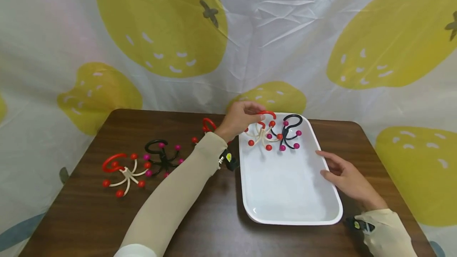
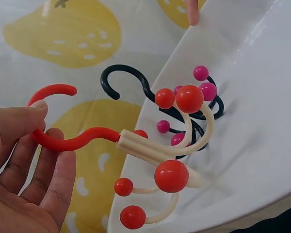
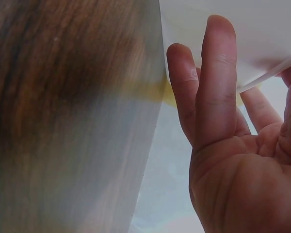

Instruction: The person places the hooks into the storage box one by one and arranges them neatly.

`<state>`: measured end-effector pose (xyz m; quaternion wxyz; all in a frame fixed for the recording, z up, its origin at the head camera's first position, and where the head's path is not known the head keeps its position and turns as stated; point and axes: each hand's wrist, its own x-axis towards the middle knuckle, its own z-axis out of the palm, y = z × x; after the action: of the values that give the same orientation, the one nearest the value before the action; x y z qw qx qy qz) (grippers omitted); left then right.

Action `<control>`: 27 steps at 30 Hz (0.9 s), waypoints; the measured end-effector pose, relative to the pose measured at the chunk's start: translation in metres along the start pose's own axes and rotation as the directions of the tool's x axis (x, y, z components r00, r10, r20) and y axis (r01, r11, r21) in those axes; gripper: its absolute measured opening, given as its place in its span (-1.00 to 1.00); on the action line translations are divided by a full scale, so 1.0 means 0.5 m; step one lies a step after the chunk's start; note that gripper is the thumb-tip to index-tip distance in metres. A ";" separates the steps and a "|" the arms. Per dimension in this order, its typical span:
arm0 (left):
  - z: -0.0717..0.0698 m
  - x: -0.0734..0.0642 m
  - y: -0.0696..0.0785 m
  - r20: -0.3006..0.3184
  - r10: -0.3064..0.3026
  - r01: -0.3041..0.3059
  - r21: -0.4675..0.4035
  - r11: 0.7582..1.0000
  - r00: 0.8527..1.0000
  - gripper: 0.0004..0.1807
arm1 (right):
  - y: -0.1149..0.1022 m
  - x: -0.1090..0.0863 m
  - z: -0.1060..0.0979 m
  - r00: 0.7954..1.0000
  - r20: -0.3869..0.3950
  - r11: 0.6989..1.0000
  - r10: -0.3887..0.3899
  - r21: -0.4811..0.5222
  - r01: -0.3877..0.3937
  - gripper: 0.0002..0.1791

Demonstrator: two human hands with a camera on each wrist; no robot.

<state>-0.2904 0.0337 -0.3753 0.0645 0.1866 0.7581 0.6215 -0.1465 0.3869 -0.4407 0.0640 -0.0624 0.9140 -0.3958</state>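
My left hand (image 1: 240,119) pinches the red hook end of a cream-and-red claw massager (image 2: 136,143) between thumb and fingers, at the far left of the white tray (image 1: 289,185). Its cream arms, tipped with red balls, hang over the tray. Beside it in the tray is a black claw massager (image 1: 286,133) with pink balls, its hook end at the far rim. My right hand (image 1: 344,175) holds the tray's right rim, thumb over the edge; in the right wrist view, some fingers (image 3: 218,82) extend along the tray's outside.
Left on the brown table (image 1: 210,217) lie another cream-and-red massager (image 1: 126,173) and another black one (image 1: 163,160). A further red hook (image 1: 208,124) shows partly behind my left forearm. A fruit-patterned sheet (image 1: 271,43) hangs behind the table.
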 end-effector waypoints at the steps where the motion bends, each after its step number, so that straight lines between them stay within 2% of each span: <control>1: 0.001 0.000 -0.002 0.000 -0.005 0.005 -0.001 1.000 1.000 -0.73 | -0.001 0.000 0.000 1.000 0.001 1.000 0.002 0.004 -0.002 -0.30; 7: 0.006 -0.001 -0.022 -0.006 -0.048 0.049 0.026 0.998 0.999 -0.76 | 0.000 0.001 0.002 1.000 0.002 1.000 0.005 0.008 -0.005 -0.30; 16: 0.020 0.004 -0.051 -0.008 -0.057 0.057 -0.005 0.998 0.998 -0.78 | 0.004 -0.001 0.001 1.000 0.003 1.000 0.001 -0.002 -0.001 -0.31; 27: 0.031 0.003 -0.060 0.004 -0.070 0.070 -0.037 0.997 0.998 -0.78 | 0.020 -0.007 -0.003 1.000 0.001 1.000 0.007 0.019 -0.007 -0.30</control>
<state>-0.2929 0.0439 -0.4073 0.0910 0.1595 0.7523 0.6327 -0.1442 0.3953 -0.4467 0.0662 -0.0589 0.9104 -0.4041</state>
